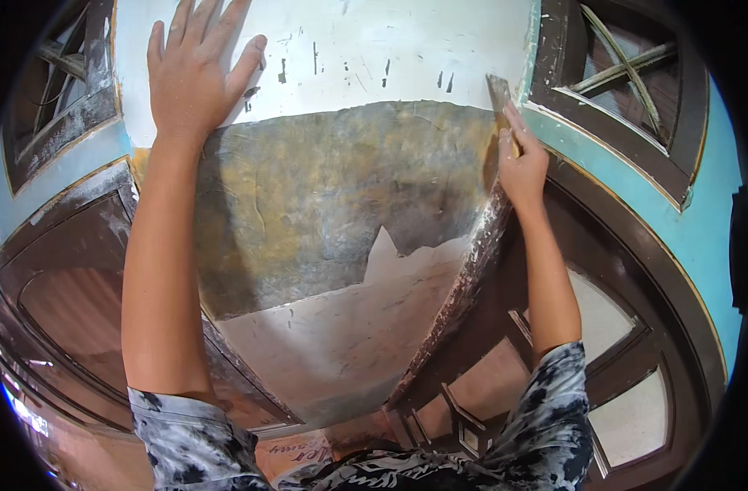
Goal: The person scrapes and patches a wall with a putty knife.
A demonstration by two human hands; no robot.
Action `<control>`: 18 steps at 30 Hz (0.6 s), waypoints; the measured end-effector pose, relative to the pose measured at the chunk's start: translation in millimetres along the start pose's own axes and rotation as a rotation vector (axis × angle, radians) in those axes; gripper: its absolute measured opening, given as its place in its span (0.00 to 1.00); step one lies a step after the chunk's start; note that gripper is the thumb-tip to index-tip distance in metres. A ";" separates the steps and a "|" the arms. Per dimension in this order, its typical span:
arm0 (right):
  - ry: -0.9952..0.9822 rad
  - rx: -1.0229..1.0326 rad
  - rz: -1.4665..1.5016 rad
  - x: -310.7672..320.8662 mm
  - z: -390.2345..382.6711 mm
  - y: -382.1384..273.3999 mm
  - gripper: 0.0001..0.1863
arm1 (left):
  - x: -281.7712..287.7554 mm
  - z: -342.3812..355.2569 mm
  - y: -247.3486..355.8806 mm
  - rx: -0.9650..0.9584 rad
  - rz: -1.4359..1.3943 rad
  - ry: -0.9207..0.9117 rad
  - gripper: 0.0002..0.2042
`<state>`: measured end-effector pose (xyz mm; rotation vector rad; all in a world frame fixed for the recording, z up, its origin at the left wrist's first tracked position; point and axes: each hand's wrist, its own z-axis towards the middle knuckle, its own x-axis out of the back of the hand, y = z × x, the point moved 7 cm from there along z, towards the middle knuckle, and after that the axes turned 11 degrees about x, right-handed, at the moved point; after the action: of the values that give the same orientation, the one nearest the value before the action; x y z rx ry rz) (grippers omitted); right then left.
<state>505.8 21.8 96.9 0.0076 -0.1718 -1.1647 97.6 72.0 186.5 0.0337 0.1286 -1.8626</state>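
Note:
My left hand (192, 86) lies flat with fingers spread on the white upper part of the wall (349, 57), where several dark scratch marks show. My right hand (525, 168) grips a putty knife (498, 92) near the wall's right edge. Its thin blade points upward and lies against or close to the surface; whether it touches, I cannot tell. Between my arms is a bare, mottled grey and yellow patch (333, 192). A ragged line separates it from the white layer above. Beneath it, a pale layer (341, 327) begins with a jagged upper edge.
A dark brown door (71, 278) stands on the left, and a brown panelled door (505, 376) on the right. Brown-framed vents with crossed slats (627, 69) sit high on both sides. Turquoise wall (611, 176) surrounds the right frame. Worn trim (464, 286) edges the wall.

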 end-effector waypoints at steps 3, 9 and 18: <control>0.012 -0.036 0.018 -2.9 -34.0 2.5 0.22 | 0.4 -0.9 -5.8 0.021 0.011 -0.022 0.28; 0.007 -0.051 -0.005 5.3 -56.3 8.8 0.21 | -11.5 -3.8 -11.0 -0.062 -0.016 0.136 0.26; -0.151 0.025 -0.012 0.6 -46.6 13.7 0.25 | -31.0 -0.9 -22.4 -0.091 0.177 0.070 0.26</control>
<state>525.0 22.8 52.3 -0.0580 -0.3203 -1.1750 85.2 108.0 190.0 0.0462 0.2505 -1.6778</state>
